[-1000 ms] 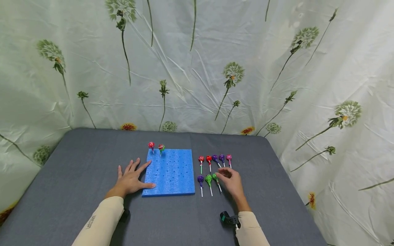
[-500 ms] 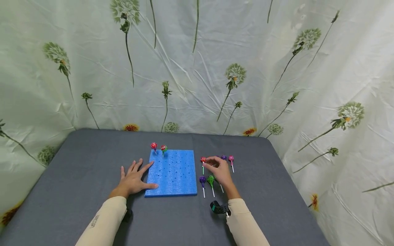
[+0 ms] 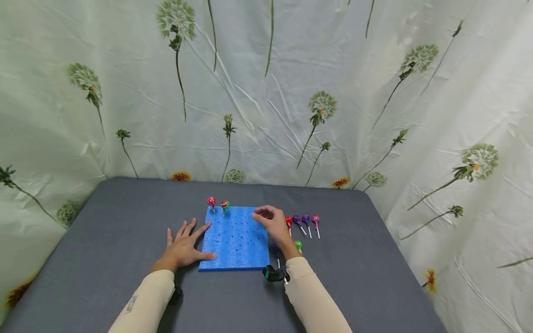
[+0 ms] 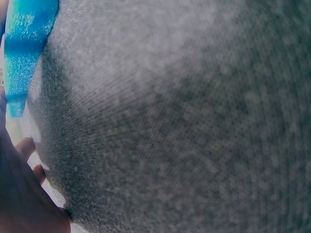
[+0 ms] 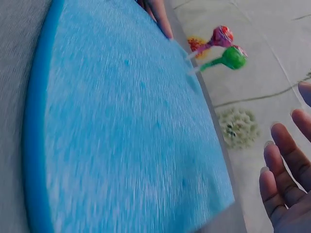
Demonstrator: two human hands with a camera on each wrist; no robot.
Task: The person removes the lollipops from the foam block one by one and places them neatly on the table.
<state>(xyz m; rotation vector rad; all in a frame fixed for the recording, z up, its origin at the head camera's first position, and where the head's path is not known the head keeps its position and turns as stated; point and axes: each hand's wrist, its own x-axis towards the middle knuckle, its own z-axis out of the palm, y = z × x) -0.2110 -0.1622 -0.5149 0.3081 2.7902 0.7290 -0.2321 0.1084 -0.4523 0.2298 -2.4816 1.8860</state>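
The blue foam board (image 3: pixel 233 252), dotted with small holes, lies flat on the table. My left hand (image 3: pixel 181 249) is spread at its left edge, thumb and index finger touching the board. Over the board's upper right part hovers my right hand (image 3: pixel 272 226), fingers loosely bent. No held thing shows between the fingers (image 5: pixel 286 160) in the right wrist view. Two lollipops stand upright at the far left corner: a red one (image 3: pixel 211 201) and a red-and-green one (image 3: pixel 225 204). In the left wrist view only the board's edge (image 4: pixel 24 43) and part of the left hand (image 4: pixel 24 184) appear.
Right of the board lie more lollipops: a red one (image 3: pixel 288 221), two purple ones, one of them here (image 3: pixel 306 219), a pink one (image 3: pixel 315 219), and a green one (image 3: pixel 298 245). My right hand and forearm hide others. A floral curtain (image 3: pixel 266 101) hangs behind the grey table (image 3: pixel 354 259).
My right hand has moved left from beside the green lollipop, across the top row, to above the board. My left hand stays at the board. The head view has shifted slightly.
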